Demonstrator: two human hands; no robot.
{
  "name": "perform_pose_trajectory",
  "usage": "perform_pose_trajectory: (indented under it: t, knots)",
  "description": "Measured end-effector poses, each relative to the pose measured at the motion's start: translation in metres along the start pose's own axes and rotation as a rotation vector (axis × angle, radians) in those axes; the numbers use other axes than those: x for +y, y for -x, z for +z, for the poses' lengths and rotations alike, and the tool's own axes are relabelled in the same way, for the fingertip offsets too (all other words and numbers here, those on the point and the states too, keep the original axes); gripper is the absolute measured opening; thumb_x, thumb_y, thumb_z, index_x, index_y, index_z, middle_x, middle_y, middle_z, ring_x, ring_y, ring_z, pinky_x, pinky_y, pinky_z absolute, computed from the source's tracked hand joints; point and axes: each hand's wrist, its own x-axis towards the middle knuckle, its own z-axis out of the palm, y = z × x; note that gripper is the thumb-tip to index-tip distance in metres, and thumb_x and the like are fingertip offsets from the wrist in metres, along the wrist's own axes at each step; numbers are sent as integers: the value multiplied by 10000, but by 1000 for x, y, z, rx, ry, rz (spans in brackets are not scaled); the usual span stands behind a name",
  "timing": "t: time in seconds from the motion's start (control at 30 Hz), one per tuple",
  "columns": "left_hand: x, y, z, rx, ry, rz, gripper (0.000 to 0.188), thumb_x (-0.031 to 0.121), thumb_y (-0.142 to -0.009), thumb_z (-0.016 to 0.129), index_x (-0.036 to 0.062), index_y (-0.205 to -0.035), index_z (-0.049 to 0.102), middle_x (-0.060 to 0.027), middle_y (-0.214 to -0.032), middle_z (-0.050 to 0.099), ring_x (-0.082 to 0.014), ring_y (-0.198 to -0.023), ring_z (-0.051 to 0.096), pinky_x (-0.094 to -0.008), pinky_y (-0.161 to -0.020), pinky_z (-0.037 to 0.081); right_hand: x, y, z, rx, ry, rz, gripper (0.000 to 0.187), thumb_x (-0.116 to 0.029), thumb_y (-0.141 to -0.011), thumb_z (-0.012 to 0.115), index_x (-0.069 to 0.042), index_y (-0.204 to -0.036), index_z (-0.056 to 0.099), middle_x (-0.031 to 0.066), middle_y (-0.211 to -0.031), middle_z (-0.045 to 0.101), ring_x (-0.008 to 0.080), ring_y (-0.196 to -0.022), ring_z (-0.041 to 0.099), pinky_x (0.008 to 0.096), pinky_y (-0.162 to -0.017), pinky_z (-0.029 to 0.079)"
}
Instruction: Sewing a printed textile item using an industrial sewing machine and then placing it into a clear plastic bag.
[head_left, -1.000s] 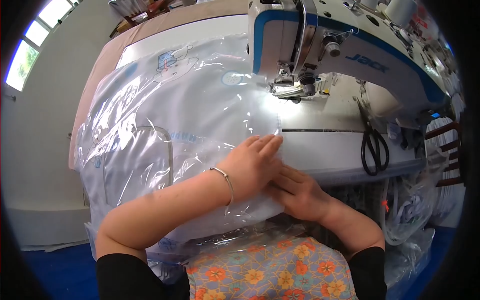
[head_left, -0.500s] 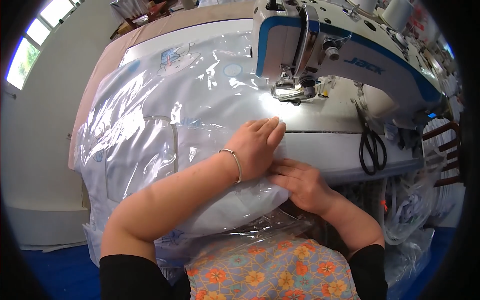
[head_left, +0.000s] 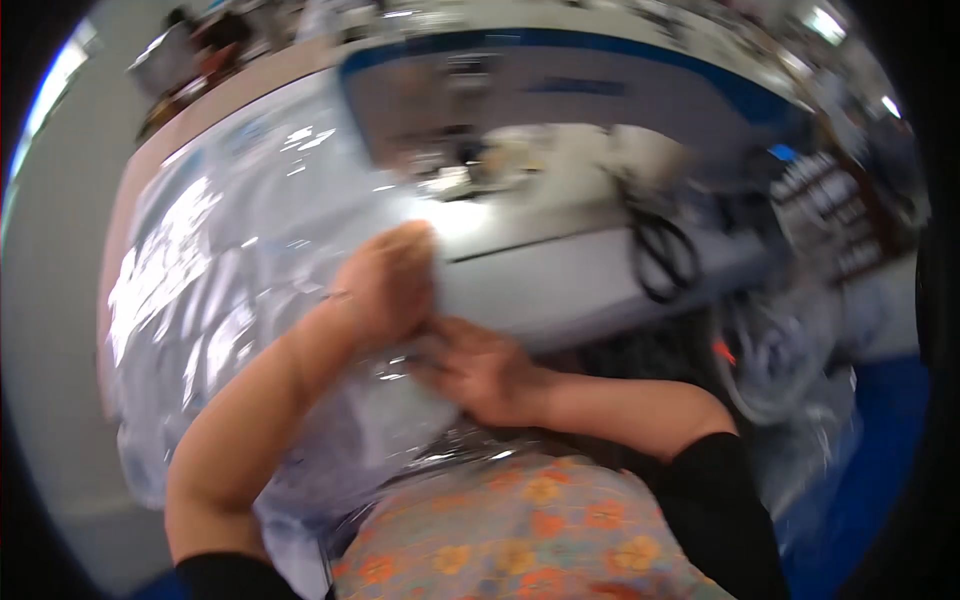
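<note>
A pale fabric piece under clear, shiny plastic (head_left: 215, 250) spreads over the left of the sewing table and hangs toward my lap. My left hand (head_left: 390, 280) is closed at its right edge, just in front of the lit needle area; blur softens the fingers. Close below, my right hand (head_left: 485, 370) grips the same edge, with its fingers on top and the thumb hidden. The white and blue sewing machine (head_left: 590, 90) stands beyond my hands, its presser foot (head_left: 450, 180) near the fabric edge.
Black-handled scissors (head_left: 662, 255) lie on the table to the right of the needle. A clear plastic bag (head_left: 790, 350) hangs below the table's right end, near a brown chair (head_left: 850, 215). A floral apron (head_left: 490, 530) covers my lap.
The view has swung, so the machine and scissors appear farther left, and the picture is now blurred. My hands stay together at the fabric edge, the left one looking more curled.
</note>
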Motion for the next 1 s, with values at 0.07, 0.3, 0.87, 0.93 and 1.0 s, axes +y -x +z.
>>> perform_pose_trajectory:
  t: [0.07, 0.3, 0.87, 0.93, 1.0]
  knots:
    - [41, -9, -24, 91, 187, -210, 619, 187, -754, 708, -102, -1267, 514, -275, -1332, 522, -397, -1284, 477, -439, -1080, 400, 13, 21, -16, 30, -64, -68, 347, -122, -805, 583, -55, -1133, 677, 149, -1192, 639, 346, -1171, 587, 437, -980, 505]
    - [174, -50, -23, 81, 200, -315, 632, 129, -770, 699, -84, -1330, 498, -251, -1421, 475, -414, -1320, 450, -447, -1117, 361, 103, 187, -191, 323, 653, 563, 401, -127, -818, 667, -48, -1208, 615, 214, -1319, 539, 387, -1196, 520, 508, -1042, 400]
    - [181, -60, -9, 289, 175, -315, 311, -33, -848, 567, -35, -1152, 632, -197, -1266, 627, -367, -1171, 601, -435, -1006, 462, 155, 477, -307, 264, 493, 1658, 267, -194, -812, 707, -66, -1046, 688, 171, -1010, 709, 367, -1015, 658, 448, -860, 506]
    - [178, -63, -13, 291, 189, -291, 325, -33, -839, 567, -31, -1158, 627, -197, -1268, 625, -371, -1169, 601, -431, -999, 466, 149, 509, -327, 467, 645, 1665, 244, -177, -826, 689, -78, -1049, 687, 161, -971, 709, 361, -983, 663, 442, -842, 511]
    - [177, -65, -14, 303, 202, -298, 324, -33, -835, 567, -28, -1152, 631, -197, -1261, 629, -374, -1165, 602, -433, -999, 466, 136, 527, -358, 801, 625, 1691, 200, -162, -843, 668, -72, -1021, 693, 155, -927, 702, 363, -941, 663, 442, -820, 514]
